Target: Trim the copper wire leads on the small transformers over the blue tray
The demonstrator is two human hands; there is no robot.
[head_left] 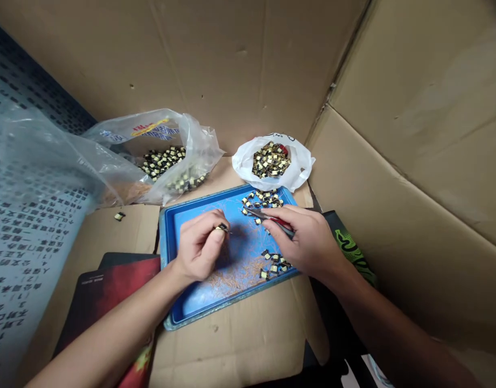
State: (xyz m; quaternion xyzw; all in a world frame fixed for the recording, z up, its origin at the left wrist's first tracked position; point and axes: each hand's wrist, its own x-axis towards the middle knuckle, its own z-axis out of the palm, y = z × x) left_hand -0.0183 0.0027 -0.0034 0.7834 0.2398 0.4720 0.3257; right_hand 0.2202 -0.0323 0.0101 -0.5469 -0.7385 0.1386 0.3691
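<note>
Over the middle of a blue tray (231,305), my left hand (201,245) pinches a small black-and-yellow transformer (222,228) between thumb and forefinger. A thin lead sticks out of it to the right. My right hand (306,237) is wrapped round cutting pliers (282,225) with red and grey handles. Their jaws point left, apart from the held piece. Similar transformers (267,199) lie in a group along the tray's far edge, and more pieces (275,264) sit near its right front corner. Short copper wire clippings (235,277) are scattered on the tray floor.
Behind the tray stand a white plastic bag (248,153) of transformers and a clear bag (199,140) holding more. One loose transformer (119,216) lies on cardboard at left. A red-and-black mat (110,291) is under my left arm. Cardboard walls (413,134) enclose the back and right.
</note>
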